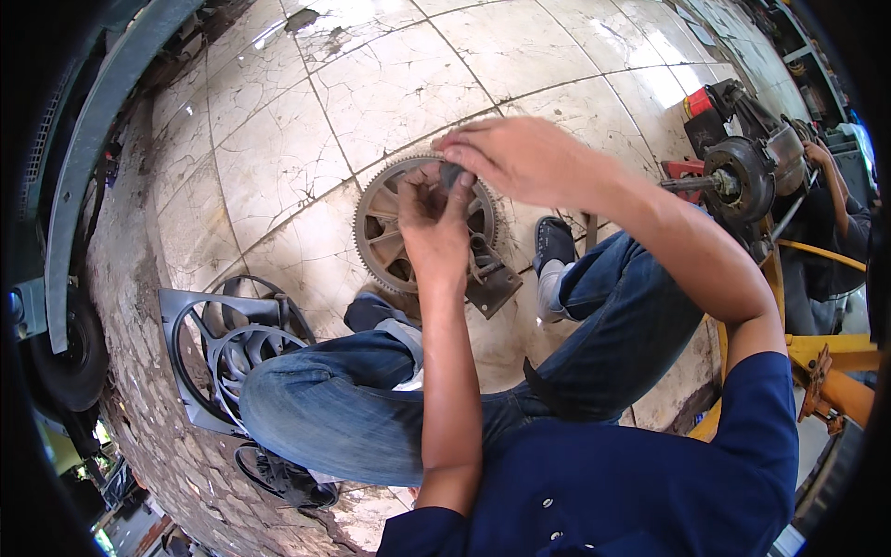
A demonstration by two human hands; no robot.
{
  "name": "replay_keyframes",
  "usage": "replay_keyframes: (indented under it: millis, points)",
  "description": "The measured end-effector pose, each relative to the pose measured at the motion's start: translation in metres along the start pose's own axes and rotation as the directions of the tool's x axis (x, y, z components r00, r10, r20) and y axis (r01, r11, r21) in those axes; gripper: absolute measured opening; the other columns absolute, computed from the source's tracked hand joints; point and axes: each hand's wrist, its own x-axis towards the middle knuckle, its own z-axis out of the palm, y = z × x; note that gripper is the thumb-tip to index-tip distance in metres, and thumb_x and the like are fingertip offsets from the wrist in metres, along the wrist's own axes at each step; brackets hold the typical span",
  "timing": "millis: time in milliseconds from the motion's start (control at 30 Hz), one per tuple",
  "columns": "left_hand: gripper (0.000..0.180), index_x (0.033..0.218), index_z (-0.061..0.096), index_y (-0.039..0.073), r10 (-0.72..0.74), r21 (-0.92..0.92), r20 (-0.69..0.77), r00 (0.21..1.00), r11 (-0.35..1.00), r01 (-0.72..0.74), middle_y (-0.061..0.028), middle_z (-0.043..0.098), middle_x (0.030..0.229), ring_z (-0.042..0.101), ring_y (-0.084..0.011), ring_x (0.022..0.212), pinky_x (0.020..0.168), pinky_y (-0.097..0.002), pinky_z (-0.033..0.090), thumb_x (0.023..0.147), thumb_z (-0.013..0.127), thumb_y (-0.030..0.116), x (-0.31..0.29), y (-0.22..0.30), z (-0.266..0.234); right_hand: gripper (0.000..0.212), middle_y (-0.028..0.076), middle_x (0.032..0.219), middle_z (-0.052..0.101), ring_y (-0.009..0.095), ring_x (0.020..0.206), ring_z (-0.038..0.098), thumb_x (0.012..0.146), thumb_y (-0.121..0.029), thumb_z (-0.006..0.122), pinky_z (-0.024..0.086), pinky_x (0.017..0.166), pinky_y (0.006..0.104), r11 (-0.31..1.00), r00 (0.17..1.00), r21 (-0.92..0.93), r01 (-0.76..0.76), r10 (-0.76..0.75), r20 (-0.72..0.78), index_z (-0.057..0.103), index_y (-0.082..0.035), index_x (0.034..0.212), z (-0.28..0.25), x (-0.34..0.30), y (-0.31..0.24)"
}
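Observation:
A large toothed metal wheel (380, 246), like a flywheel, lies on the tiled floor between my feet, with broad spokes and dark openings. Above its far right part, my left hand (433, 218) grips a small dark rounded piece (451, 174) between thumb and fingers. My right hand (509, 160) reaches across from the right, its fingers closed together over the far side of that same piece. Both hands hide much of it, so its exact kind does not show. A dark metal bracket with a flat plate (495, 290) lies against the wheel's near right edge.
A grey fan shroud (190, 362) rests by my left knee, near a black bundle (295, 485). To the right stand a hub and drum assembly (740, 172) and a yellow metal frame (840, 353). Another person's hand (817, 154) is beside the assembly.

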Motion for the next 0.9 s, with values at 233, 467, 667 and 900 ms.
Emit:
replay_keyframes:
  millis: [233,467,667,900]
  points:
    - [0.026,0.11,0.063,0.001,-0.073,0.389,0.061,0.995,0.92,0.044,-0.0121,0.068,0.097,0.067,-0.0207,0.092,0.075,-0.0332,0.052,0.088,0.073,0.009,0.063,-0.078,-0.022,0.063,0.025,0.07,0.062,0.041,0.071,0.062,0.105,-0.049,0.035,0.047,0.069,0.0478,0.962,0.958,-0.006,-0.274,0.273,0.082,0.066,0.004,0.09,-0.064,0.022,0.03]
    - [0.033,0.111,0.066,0.008,-0.159,0.832,0.321,0.934,0.518,-0.198,-0.0167,0.067,0.104,0.066,-0.0351,0.097,0.083,-0.0428,0.052,0.08,0.077,0.016,0.077,-0.174,-0.028,0.06,0.029,0.078,0.064,0.044,0.077,0.062,0.104,-0.046,0.037,0.049,0.075,0.0493,0.951,0.865,-0.121,-0.285,0.31,0.395,0.067,0.006,0.095,-0.015,0.015,0.128]
    - [0.035,0.117,0.065,0.011,-0.174,0.912,0.318,0.932,0.326,-0.25,-0.0151,0.063,0.116,0.063,-0.0358,0.105,0.088,-0.0444,0.051,0.084,0.073,0.022,0.089,-0.145,0.013,0.052,0.028,0.09,0.067,0.046,0.087,0.063,0.104,-0.04,0.038,0.049,0.081,0.0507,0.906,0.745,-0.232,-0.355,0.424,0.514,0.068,0.003,0.101,0.006,-0.004,0.192]
    - [0.042,0.121,0.062,0.014,-0.175,0.646,0.749,0.64,0.412,-0.643,-0.0137,0.062,0.116,0.06,-0.0356,0.106,0.087,-0.0456,0.051,0.081,0.072,0.018,0.111,-0.258,0.147,0.051,0.026,0.089,0.067,0.041,0.087,0.063,0.104,-0.043,0.04,0.047,0.08,0.0463,0.801,0.746,-0.162,-0.576,0.596,0.297,0.069,-0.001,0.104,-0.006,-0.003,0.283]
